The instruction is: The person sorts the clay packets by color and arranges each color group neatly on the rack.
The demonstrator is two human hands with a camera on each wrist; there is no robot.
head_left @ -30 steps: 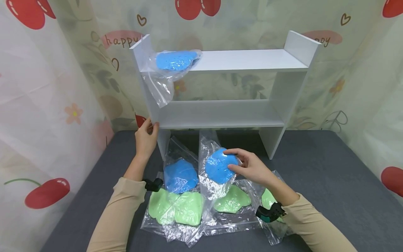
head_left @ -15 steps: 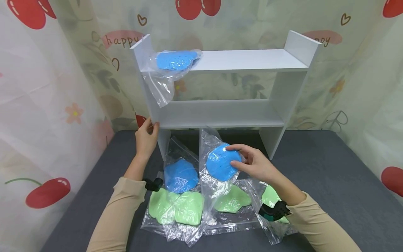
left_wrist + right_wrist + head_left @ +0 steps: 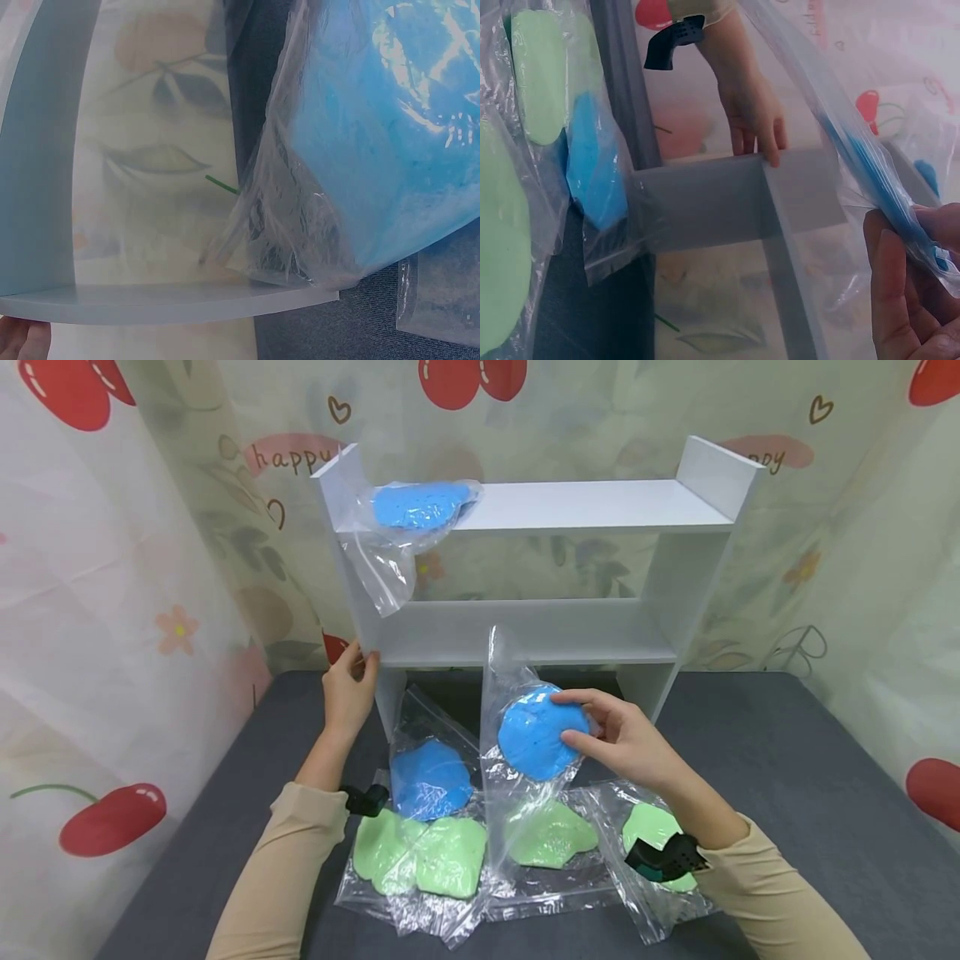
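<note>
My right hand (image 3: 618, 735) pinches the edge of a clear zip bag holding a flat round blue clay-like lump (image 3: 542, 731). The bag hangs tilted in front of the white shelf (image 3: 517, 633), its top corner overlapping the middle board. In the right wrist view, thumb and fingers (image 3: 889, 292) press the bag from both sides. My left hand (image 3: 348, 693) grips the shelf's left side panel at middle-board height. Another bagged blue lump (image 3: 431, 779) lies on the table below. A third bagged blue lump (image 3: 420, 505) rests on the top board's left end, its bag drooping over the edge.
Bagged green lumps (image 3: 450, 856) lie along the table's front, with another green bag (image 3: 553, 835) in the middle and one (image 3: 648, 825) partly behind my right wrist. A printed curtain (image 3: 585, 435) surrounds the dark table (image 3: 780, 777). A cable loop (image 3: 802, 647) is at the right.
My right hand has raised the bagged blue lump and moved it slightly right, lifting it off the bags below. My left hand has stayed on the shelf panel.
</note>
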